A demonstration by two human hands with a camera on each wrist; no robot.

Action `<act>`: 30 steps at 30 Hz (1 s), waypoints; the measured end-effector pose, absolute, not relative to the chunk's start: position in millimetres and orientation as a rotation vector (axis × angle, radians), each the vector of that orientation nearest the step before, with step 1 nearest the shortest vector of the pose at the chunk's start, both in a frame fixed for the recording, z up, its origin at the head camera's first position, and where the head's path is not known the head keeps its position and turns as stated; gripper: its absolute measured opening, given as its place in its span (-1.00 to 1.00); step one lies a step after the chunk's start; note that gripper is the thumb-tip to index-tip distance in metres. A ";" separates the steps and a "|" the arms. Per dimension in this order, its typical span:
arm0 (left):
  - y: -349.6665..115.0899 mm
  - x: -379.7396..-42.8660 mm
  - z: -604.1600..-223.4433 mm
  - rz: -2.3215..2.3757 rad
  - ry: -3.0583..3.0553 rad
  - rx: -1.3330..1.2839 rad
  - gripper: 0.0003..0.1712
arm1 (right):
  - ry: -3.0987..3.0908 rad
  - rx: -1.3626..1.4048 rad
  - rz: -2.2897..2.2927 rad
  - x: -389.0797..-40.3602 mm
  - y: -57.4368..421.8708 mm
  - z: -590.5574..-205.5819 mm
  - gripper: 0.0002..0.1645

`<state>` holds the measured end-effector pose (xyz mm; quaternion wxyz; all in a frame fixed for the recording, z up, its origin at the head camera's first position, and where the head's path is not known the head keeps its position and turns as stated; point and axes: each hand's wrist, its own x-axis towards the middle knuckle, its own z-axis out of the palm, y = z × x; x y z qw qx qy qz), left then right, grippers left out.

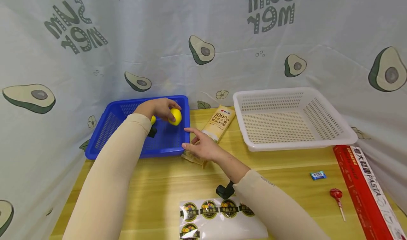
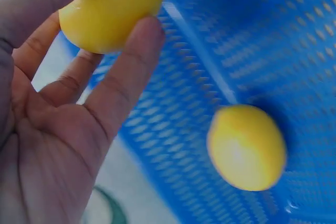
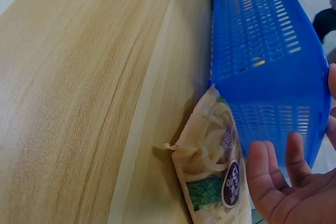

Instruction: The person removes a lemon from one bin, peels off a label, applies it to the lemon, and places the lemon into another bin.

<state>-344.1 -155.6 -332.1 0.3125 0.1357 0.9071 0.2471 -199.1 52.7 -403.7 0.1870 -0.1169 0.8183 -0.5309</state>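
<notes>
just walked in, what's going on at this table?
A person's left hand has a lemon in its grip, above the blue basket's floor. A second lemon lies inside. The right hand is at that basket's right-hand rim, fingers open; contact is unclear. A white basket stands farther right.

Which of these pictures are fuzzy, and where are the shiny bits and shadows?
Left wrist view: fuzziest, the blue basket has smeared holes, and the yellow fruit lying in it has a pale shine; head view: mostly clear, with white glare on the sticker sheet; right wrist view: a bit soft, with a dark shadow on the table beside the packet.
</notes>
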 end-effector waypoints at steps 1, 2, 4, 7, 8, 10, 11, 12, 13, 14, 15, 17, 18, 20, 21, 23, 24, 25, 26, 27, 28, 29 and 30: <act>-156.9 -342.8 -326.8 0.646 2.409 0.383 -0.28 | 2.304 -0.325 -1.492 -199.4 52.5 -403.8 -0.19; -158.6 -340.9 -321.7 0.654 2.423 0.407 -0.28 | 2.303 -0.322 -1.491 -199.9 52.1 -404.4 -0.19; -162.2 -334.8 -311.7 0.678 2.469 0.441 -0.29 | 2.300 -0.322 -1.488 -200.7 51.1 -405.5 -0.19; -167.6 -320.4 -299.2 0.716 2.562 0.490 -0.28 | 2.303 -0.329 -1.478 -202.2 49.0 -407.9 -0.20; -169.6 -315.1 -296.6 0.734 2.589 0.516 -0.28 | 2.307 -0.327 -1.472 -202.3 48.3 -408.4 -0.20; -173.1 -302.6 -293.0 0.804 2.625 0.557 -0.28 | 2.316 -0.325 -1.456 -202.8 47.0 -409.6 -0.21; -174.9 -296.0 -292.5 0.844 2.638 0.573 -0.29 | 2.319 -0.323 -1.449 -203.1 46.5 -410.2 -0.21; -176.8 -289.0 -292.8 0.900 2.638 0.590 -0.29 | 2.322 -0.323 -1.441 -202.8 46.2 -409.8 -0.21; -178.3 -281.0 -293.4 0.951 2.645 0.593 -0.30 | 2.329 -0.327 -1.431 -202.8 46.4 -409.9 -0.21; -179.6 -272.7 -294.7 1.005 2.649 0.592 -0.30 | 2.336 -0.327 -1.424 -202.6 47.3 -409.2 -0.21; -180.5 -264.1 -296.3 1.057 2.653 0.585 -0.30 | 2.336 -0.332 -1.428 -202.2 49.1 -408.2 -0.21; -180.5 -246.2 -300.4 1.139 2.670 0.579 -0.30 | 2.327 -0.344 -1.459 -200.7 55.0 -404.1 -0.21; -179.9 -237.0 -302.6 1.179 2.670 0.576 -0.30 | 2.328 -0.348 -1.480 -199.4 59.1 -401.3 -0.22; -177.2 -219.1 -308.0 1.240 2.668 0.588 -0.31 | 2.336 -0.342 -1.524 -194.2 69.9 -393.8 -0.24; -175.6 -210.4 -310.8 1.268 2.654 0.599 -0.31 | 2.335 -0.343 -1.546 -190.6 76.1 -390.4 -0.25; -172.0 -193.7 -317.8 1.317 2.606 0.638 -0.31 | 2.341 -0.328 -1.561 -180.6 89.1 -383.9 -0.29; -170.0 -185.9 -321.6 1.331 2.578 0.659 -0.31 | 2.348 -0.328 -1.557 -174.8 96.4 -381.9 -0.30; -167.4 -178.6 -325.7 1.339 2.544 0.677 -0.31 | 2.350 -0.325 -1.550 -168.6 103.9 -381.0 -0.32; -164.2 -172.2 -329.9 1.343 2.507 0.692 -0.31 | 2.350 -0.318 -1.537 -161.9 111.5 -380.9 -0.33; -160.2 -166.6 -334.2 1.338 2.474 0.704 -0.32 | 2.347 -0.328 -1.527 -156.1 119.2 -382.4 -0.34; -155.3 -161.7 -339.8 1.326 2.441 0.715 -0.33 | 2.350 -0.329 -1.508 -150.0 126.8 -385.2 -0.35; -149.6 -157.8 -345.7 1.303 2.417 0.726 -0.34 | 2.363 -0.333 -1.481 -143.8 134.3 -388.5 -0.36; -143.1 -154.5 -351.7 1.278 2.390 0.737 -0.34 | 2.373 -0.340 -1.459 -137.7 141.9 -392.4 -0.37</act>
